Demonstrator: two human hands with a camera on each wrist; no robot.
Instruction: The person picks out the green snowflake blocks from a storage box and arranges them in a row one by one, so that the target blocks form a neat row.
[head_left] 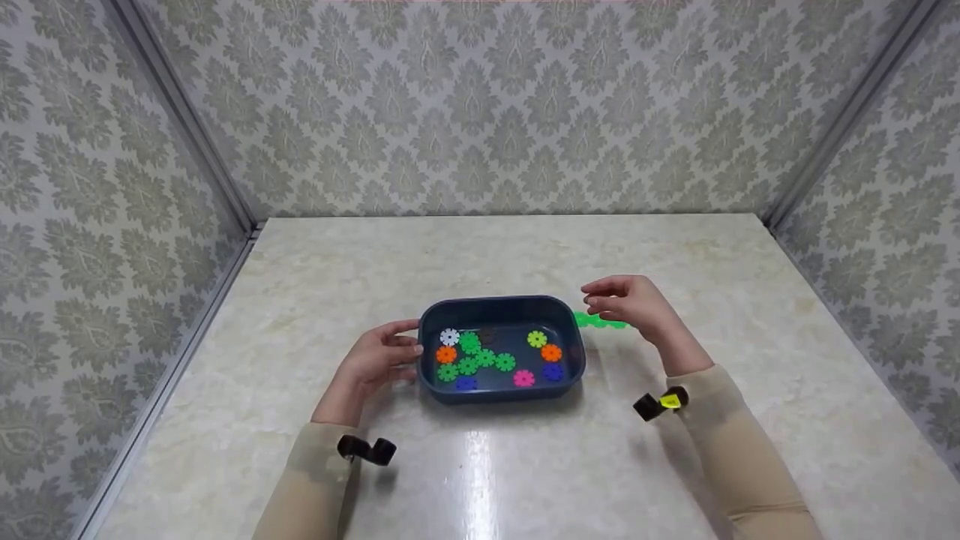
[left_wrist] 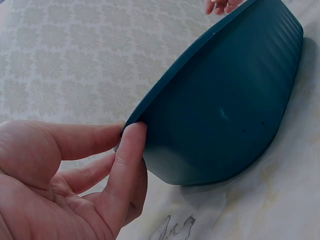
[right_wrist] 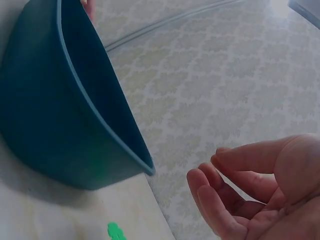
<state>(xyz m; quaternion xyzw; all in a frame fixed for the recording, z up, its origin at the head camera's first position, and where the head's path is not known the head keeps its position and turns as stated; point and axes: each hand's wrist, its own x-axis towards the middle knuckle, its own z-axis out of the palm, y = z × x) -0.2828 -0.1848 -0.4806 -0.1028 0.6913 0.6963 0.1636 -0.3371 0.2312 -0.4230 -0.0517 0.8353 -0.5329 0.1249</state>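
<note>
A dark blue plastic basin (head_left: pixel 501 394) sits on the table, holding flat notched snowflake discs. My left hand (head_left: pixel 379 358) is at its left end; in the left wrist view the thumb and fingers (left_wrist: pixel 132 145) pinch the rim there. Off the basin's right end my right hand (head_left: pixel 634 304) hovers with loosely bent fingers and nothing between them. Under and behind that hand lies a strip of joined green discs (head_left: pixel 600 321), partly hidden. Inside the basin are several linked green discs (head_left: pixel 486 358), a white disc (head_left: pixel 449 337), a pink disc (head_left: pixel 523 378) and others in orange, blue and yellow.
The pale marbled table (head_left: pixel 480 255) reaches back to a patterned wall (head_left: pixel 480 112), with similar walls on both sides. Black wrist cameras (head_left: pixel 366 450) are worn over the beige sleeves (head_left: pixel 739 450).
</note>
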